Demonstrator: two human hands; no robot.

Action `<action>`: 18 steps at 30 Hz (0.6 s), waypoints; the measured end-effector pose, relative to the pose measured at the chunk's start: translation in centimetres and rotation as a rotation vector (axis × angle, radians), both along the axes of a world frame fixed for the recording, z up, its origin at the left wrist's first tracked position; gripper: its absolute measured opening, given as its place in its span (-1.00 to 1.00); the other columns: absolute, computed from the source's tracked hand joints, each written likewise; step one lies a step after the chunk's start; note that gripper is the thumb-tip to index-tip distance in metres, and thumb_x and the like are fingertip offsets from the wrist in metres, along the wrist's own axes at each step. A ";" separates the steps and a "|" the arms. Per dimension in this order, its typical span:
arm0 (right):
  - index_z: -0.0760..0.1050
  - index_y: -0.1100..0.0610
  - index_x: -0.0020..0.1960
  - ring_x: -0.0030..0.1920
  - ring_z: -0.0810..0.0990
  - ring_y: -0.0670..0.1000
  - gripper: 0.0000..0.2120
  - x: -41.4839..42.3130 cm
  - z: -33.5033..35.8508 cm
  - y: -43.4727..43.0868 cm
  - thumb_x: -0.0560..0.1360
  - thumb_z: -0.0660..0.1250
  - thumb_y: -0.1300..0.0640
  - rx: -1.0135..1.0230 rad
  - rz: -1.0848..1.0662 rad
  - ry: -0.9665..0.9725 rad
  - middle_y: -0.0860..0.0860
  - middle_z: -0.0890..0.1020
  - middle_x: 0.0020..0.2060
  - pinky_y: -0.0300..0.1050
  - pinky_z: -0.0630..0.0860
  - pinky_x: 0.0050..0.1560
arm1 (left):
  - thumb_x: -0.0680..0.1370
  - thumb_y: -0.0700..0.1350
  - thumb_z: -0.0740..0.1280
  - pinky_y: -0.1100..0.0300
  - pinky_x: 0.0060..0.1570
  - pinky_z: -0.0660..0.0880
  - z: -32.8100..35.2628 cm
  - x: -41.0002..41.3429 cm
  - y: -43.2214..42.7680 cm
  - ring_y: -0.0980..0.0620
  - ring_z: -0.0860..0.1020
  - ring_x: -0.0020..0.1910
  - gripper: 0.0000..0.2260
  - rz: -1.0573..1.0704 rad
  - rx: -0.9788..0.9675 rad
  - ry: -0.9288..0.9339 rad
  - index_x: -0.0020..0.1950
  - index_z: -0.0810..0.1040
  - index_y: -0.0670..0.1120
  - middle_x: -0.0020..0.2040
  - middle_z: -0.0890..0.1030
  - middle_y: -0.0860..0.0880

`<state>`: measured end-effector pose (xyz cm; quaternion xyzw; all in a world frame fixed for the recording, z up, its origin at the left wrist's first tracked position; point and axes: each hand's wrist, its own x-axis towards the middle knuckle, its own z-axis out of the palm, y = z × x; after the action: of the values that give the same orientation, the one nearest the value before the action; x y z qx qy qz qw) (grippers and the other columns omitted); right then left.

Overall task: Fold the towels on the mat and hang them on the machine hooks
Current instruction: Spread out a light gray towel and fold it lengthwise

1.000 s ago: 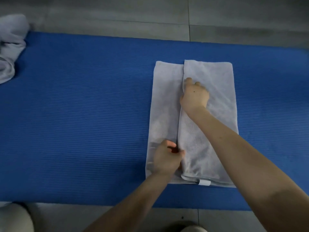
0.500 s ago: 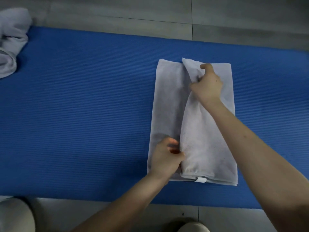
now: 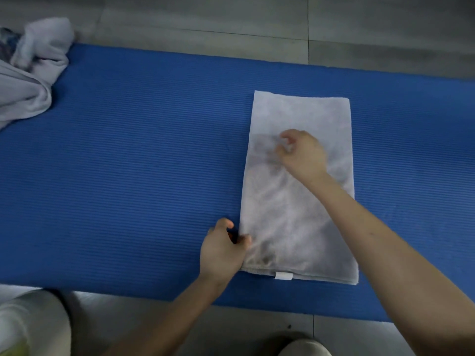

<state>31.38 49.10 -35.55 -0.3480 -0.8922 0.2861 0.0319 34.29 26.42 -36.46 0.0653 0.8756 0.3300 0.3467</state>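
The right hand point(image 3: 302, 152) is blurry, so I cannot tell if its fingers pinch the towel point(image 3: 295, 214). The right arm point(image 3: 372, 240) covers part of the towel. The left hand point(image 3: 223, 247) hides its near corner. The pile point(image 3: 28, 80) and the mat point(image 3: 128, 163) run off the picture's edge.

Folded towel point(image 3: 295, 214) lies flat on the mat point(image 3: 141, 163).
Left hand point(image 3: 222, 250) pinches the towel's near-left edge; right hand point(image 3: 303, 154), blurred, curls over its middle.
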 end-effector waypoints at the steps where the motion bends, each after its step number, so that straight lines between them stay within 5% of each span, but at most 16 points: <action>1: 0.50 0.11 0.23 0.10 0.54 0.14 -0.67 1.5 -0.1 0.8 0.49 0.29 0.07 0.056 -0.029 -0.002 0.11 0.55 0.14 -0.11 0.42 0.03 | 0.46 -0.03 0.37 0.35 -0.35 0.32 0.0 0.2 0.1 0.13 0.49 -0.16 -0.82 -0.026 -0.009 0.017 -0.04 0.39 0.03 -0.13 0.51 0.07; 6: 0.55 0.14 0.18 0.09 0.45 0.28 -0.68 9.1 -1.8 4.7 0.48 0.23 0.12 0.252 -0.174 -0.052 0.17 0.55 0.09 -0.02 0.39 -0.07 | 0.44 -0.16 0.37 0.29 -0.40 0.39 0.4 0.2 0.6 0.15 0.50 -0.29 -0.81 -0.179 0.017 0.038 -0.04 0.39 -0.01 -0.24 0.52 0.11; 12: 0.59 0.15 0.10 -0.05 0.52 0.23 -0.67 12.7 -1.8 5.3 0.36 0.27 0.28 0.483 0.161 0.074 0.11 0.61 0.00 0.03 0.54 -0.21 | 0.27 0.02 0.39 0.12 -0.18 0.42 2.3 -9.5 -2.3 -0.08 0.56 -0.09 -0.67 -0.355 -0.237 0.037 -0.01 0.49 -0.03 -0.10 0.59 -0.03; 14: 0.58 0.15 0.13 0.00 0.53 0.24 -0.54 12.7 -2.2 5.4 0.26 0.33 0.40 0.520 0.266 0.028 0.14 0.59 0.05 0.08 0.55 -0.15 | 0.34 0.02 0.38 0.10 -0.07 0.44 2.4 -14.4 -3.5 -0.13 0.55 0.01 -0.64 -0.413 -0.449 0.183 0.10 0.48 -0.02 0.03 0.59 -0.10; 18: 0.58 0.17 0.13 0.09 0.54 0.26 -0.49 10.8 -2.7 4.4 0.20 0.38 0.43 0.574 0.467 -0.018 0.19 0.57 0.11 0.15 0.49 0.04 | 0.43 -0.30 0.29 -0.04 -0.01 0.36 2.4 -20.5 -4.1 -0.30 0.46 0.06 -0.64 -0.402 -0.741 0.735 0.23 0.46 -0.20 0.06 0.51 -0.31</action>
<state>42.22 53.48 -38.22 -0.1146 -0.9917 0.0209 0.0543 13.83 22.28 -34.07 0.2157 0.9666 -0.1168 0.0748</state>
